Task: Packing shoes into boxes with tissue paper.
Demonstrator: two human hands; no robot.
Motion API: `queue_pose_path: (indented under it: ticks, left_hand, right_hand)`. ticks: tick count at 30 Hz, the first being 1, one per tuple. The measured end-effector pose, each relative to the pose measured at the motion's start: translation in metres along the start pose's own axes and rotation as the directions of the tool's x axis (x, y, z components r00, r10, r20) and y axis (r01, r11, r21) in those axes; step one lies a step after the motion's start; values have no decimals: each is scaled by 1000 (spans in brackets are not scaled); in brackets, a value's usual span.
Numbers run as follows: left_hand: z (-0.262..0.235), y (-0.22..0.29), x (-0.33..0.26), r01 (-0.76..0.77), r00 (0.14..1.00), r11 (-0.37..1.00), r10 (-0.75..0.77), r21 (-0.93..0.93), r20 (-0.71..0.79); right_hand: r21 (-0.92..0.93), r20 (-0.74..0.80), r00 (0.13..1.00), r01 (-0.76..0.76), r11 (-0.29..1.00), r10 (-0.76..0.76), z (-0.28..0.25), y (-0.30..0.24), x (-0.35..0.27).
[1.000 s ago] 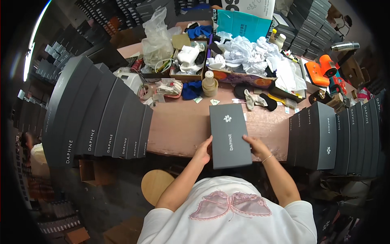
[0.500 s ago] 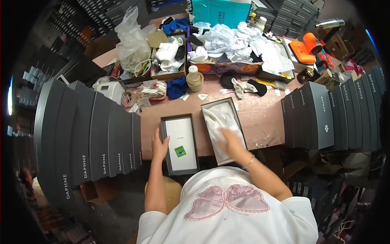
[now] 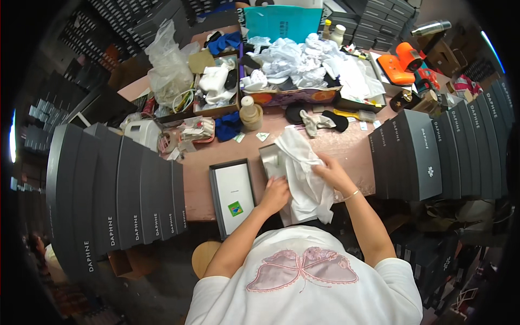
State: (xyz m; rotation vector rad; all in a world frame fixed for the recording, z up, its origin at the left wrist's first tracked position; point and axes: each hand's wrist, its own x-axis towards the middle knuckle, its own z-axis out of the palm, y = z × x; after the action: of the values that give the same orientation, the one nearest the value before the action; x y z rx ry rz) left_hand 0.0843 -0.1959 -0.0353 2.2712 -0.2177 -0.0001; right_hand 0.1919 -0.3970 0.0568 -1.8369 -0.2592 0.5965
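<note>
At the frame's centre, the open grey box point(image 3: 271, 162) lies on the counter point(image 3: 346, 149), its lid point(image 3: 233, 196) set inside-up just left, out of the way. Both the left hand point(image 3: 275, 196) and right hand point(image 3: 331, 172) seem closed on the white tissue paper point(image 3: 303, 173) draped over the box, spreading it.

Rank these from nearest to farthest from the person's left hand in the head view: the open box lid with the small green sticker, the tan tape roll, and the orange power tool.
From the left hand:
1. Open box lid with the small green sticker, just to its left on the table.
2. Tan tape roll, farther up the table, near the cluttered tray.
3. Orange power tool, far up at the right end.
</note>
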Motion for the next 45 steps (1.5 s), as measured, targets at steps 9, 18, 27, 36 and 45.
queue_pose_path:
  ticks: [9, 18, 27, 36, 45]
  left_hand:
    - [-44, 66, 13, 234, 876, -363, -324, -902, 358]
    - [-61, 54, -1, -18, 805, -389, -552, -921, 217]
    - [-78, 42, -17, 16, 892, -434, -400, -901, 209]
    - [-51, 30, -18, 11, 879, -395, -435, -918, 198]
    - [-55, 59, -21, -159, 820, -130, -570, -979, -57]
  right_hand:
    - [313, -29, 1000, 2, 950, 8, 47, 0, -10]
    - [-131, 120, 976, 198, 971, -183, 42, -83, -66]
    - [-499, -62, 790, 504, 705, -609, -11, -138, -86]
    - [-392, 322, 935, 276, 877, -150, 72, -59, -78]
    - [-170, 149, 919, 388, 906, -365, 96, -22, -76]
